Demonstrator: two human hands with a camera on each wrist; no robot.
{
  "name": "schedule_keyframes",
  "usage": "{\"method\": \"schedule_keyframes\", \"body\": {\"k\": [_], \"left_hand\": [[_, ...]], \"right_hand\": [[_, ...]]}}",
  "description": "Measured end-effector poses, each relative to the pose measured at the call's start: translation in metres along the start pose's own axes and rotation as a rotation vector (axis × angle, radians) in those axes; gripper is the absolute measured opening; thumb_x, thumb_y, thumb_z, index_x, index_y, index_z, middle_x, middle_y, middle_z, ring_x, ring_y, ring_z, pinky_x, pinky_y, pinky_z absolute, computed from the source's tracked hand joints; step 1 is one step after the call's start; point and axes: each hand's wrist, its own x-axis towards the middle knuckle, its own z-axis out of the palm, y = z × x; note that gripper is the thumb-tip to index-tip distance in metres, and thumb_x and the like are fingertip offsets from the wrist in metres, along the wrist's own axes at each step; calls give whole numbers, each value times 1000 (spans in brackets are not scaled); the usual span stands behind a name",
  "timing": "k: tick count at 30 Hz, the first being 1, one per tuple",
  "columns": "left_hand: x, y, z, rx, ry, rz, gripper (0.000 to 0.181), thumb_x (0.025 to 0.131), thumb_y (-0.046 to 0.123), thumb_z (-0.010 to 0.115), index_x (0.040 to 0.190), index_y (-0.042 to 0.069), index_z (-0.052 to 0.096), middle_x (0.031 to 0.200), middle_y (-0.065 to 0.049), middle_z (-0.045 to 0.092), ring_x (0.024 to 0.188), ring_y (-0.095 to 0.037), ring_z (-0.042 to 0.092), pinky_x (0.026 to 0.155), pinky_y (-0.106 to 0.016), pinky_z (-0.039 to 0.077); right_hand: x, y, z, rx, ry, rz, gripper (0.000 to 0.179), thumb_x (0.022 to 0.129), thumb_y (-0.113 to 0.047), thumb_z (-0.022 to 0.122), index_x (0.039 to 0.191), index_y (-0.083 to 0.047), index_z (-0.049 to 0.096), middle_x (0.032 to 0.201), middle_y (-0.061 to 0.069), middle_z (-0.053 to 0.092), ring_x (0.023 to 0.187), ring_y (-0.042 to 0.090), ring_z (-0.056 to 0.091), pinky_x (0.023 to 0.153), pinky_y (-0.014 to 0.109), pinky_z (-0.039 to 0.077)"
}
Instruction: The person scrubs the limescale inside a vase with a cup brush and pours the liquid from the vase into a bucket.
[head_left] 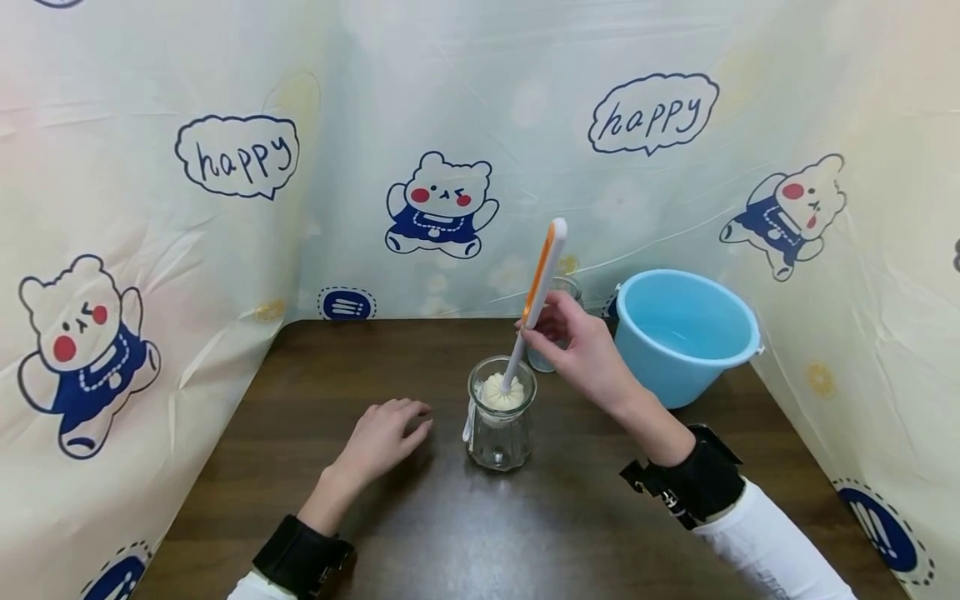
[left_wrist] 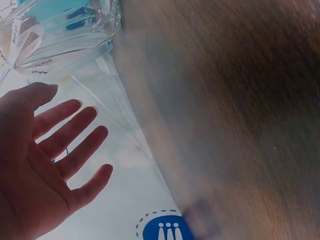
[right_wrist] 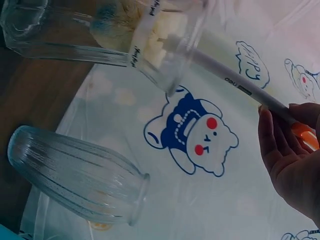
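Observation:
My right hand [head_left: 573,342] pinches the white and orange handle of a bottle brush [head_left: 545,271] between thumb and fingers. The brush slants down into the mouth of a clear glass jar [head_left: 501,442]. Its cream head [head_left: 501,393] sits inside the jar's neck, and bluish bristles [right_wrist: 106,27] show through the glass in the right wrist view. A printed white ribbon [left_wrist: 22,42] is tied round the neck. To the left of the jar, my left hand [head_left: 384,433] is low over the table, fingers loosely extended, touching neither jar nor brush.
A ribbed glass vase [right_wrist: 80,175] stands behind my right hand. The light blue bucket [head_left: 686,333] is at the back right. All of these are on a dark wooden table [head_left: 315,383], with a printed curtain [head_left: 360,100] along its back and sides.

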Motion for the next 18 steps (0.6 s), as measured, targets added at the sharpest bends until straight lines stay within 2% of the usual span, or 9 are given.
{"method": "schedule_keyframes", "body": {"k": [9, 18], "left_hand": [[-4, -2, -2, 103, 21, 45, 25, 88, 29, 67, 106, 14, 73, 102, -3, 72, 94, -23, 63, 80, -49, 49], [-3, -1, -7, 132, -5, 32, 27, 87, 30, 69, 109, 14, 72, 105, -4, 72, 98, -24, 62, 84, -49, 49]], "right_hand": [[-10, 13, 16, -59, -84, 16, 37, 86, -9, 71, 120, -7, 56, 95, 7, 71, 82, 12, 64, 76, 35, 58], [-18, 27, 23, -119, -140, 66, 37, 88, -11, 69, 121, -6, 53, 97, 8, 71, 80, 12, 63, 70, 32, 58]]}}
